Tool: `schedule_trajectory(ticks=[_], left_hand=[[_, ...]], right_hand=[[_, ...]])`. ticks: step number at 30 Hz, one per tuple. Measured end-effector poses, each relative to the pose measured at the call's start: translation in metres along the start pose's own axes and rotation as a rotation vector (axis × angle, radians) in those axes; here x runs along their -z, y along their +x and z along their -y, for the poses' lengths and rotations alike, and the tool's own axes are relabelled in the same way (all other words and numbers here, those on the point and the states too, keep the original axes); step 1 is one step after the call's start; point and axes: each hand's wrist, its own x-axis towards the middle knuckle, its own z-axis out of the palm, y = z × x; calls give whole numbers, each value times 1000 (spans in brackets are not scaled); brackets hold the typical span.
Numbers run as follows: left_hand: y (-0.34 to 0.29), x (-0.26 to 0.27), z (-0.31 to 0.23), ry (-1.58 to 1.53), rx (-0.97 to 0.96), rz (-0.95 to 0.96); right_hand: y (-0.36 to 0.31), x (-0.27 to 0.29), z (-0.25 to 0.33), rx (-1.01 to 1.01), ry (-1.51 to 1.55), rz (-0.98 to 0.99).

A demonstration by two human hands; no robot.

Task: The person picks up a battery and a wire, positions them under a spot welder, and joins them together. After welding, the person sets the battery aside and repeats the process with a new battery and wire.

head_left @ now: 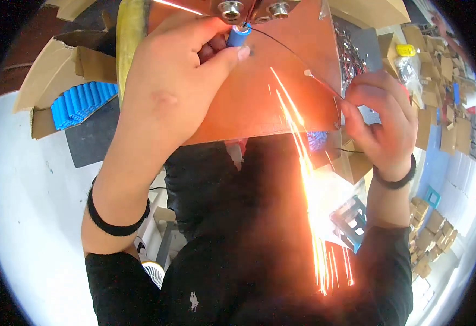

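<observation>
One orange bench [232, 114] is crossed by sparks [307, 179]. Pinching is done by the left hand [170, 81] and the right hand [382, 117]: near a metal machine part [255, 10], a blue cylinder [238, 37] is held by the former; by the latter, a thin wire [326, 86] leading toward it.

Cell [239, 37] in left grip [167, 84] before machine head [231, 9], box [42, 125] of cells [83, 104] at left, wires [352, 54] at right

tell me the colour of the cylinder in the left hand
Blue; the cylinder shows in the head view.
</observation>
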Motion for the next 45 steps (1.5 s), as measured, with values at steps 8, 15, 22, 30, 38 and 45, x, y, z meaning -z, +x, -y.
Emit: schedule_trajectory(ticks=[8,15,22,30,38,45], left_hand=[[-16,5,-10,-14,-93,-44],[-24,10,-1,-226,-192,120],[-4,5,3,-31,-229,-20],[2,5,-4,26,-156,49],[2,4,-1,41,-183,31],[2,3,-1,33,-196,15]], right_hand=[[3,-4,-1,-76,173,-96],[22,-6,6,-45,271,40],[46,-3,10,-168,270,67],[60,-3,14,-272,198,90],[61,-6,14,-309,203,132],[61,-7,12,-306,175,142]])
